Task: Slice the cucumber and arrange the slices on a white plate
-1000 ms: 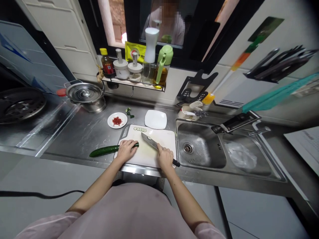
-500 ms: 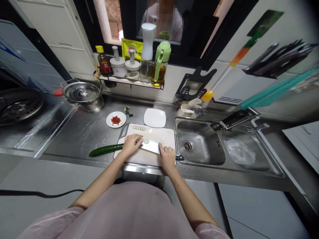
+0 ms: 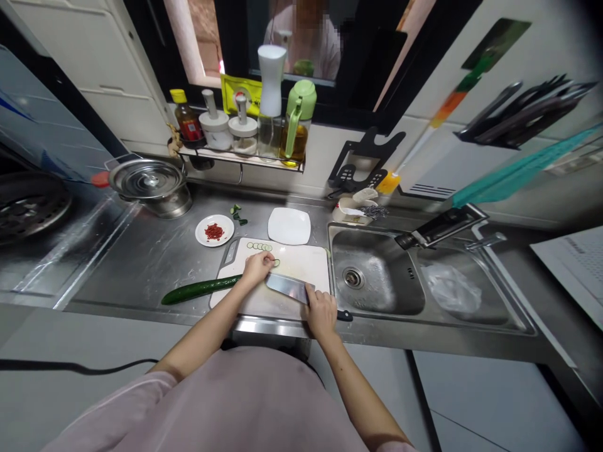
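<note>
My left hand (image 3: 257, 267) is over the white cutting board (image 3: 254, 304), its thumb and fingers pinched at the edge of a thin cucumber slice (image 3: 276, 263). My right hand (image 3: 322, 311) grips a kitchen knife (image 3: 288, 287) with a broad blade and black handle, held low over the board. The long green cucumber (image 3: 200, 289) lies on the counter at the left, its cut end on the board, partly behind my left wrist. A row of several cucumber slices (image 3: 259, 247) lies along the board's far edge.
Behind the board are a plate of chopped red pieces (image 3: 201, 237), cucumber scraps (image 3: 239, 215) and a white square plate (image 3: 289, 226). A lidded steel pot (image 3: 164, 204) stands left. A sink (image 3: 377, 282) with a faucet (image 3: 438, 231) is at right. Seasoning bottles line a shelf (image 3: 221, 154).
My left hand has left the cucumber and moved right and up to the loose slice. The knife in my right hand has shifted slightly right and toward me.
</note>
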A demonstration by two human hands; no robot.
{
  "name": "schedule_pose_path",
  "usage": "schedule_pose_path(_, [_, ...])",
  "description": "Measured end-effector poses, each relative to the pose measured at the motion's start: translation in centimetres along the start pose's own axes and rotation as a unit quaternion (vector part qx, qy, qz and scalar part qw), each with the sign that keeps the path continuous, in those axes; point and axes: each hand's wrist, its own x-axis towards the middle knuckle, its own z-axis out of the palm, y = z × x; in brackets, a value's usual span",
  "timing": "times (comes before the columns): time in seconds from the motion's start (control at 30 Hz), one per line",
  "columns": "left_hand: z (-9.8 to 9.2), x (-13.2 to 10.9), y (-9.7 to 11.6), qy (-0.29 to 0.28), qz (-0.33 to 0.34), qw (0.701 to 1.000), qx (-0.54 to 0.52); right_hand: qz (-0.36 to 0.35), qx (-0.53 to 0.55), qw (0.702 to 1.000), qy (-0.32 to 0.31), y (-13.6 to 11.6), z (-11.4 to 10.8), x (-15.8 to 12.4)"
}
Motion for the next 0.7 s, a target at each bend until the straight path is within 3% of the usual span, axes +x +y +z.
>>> schedule_pose_path(0.13, [0.0,2.8,-0.1,0.02,-0.054,0.997,0.049,0.014,-0.004,1.0,0.017,0.5,0.5,-0.3])
schedule_pose_path(0.3, [0.2,5.2,-0.2,0.002,-0.063,0.991,0.12,0.026,-0.006,0.999,0.035,1.0,0.9,-0.6])
schedule_pose_path(0.7, [0.6,6.7,-0.3,-0.002,-0.007,0.982,0.187,0.045,0.005,0.999,0.025,1.5,1.0,-0.9])
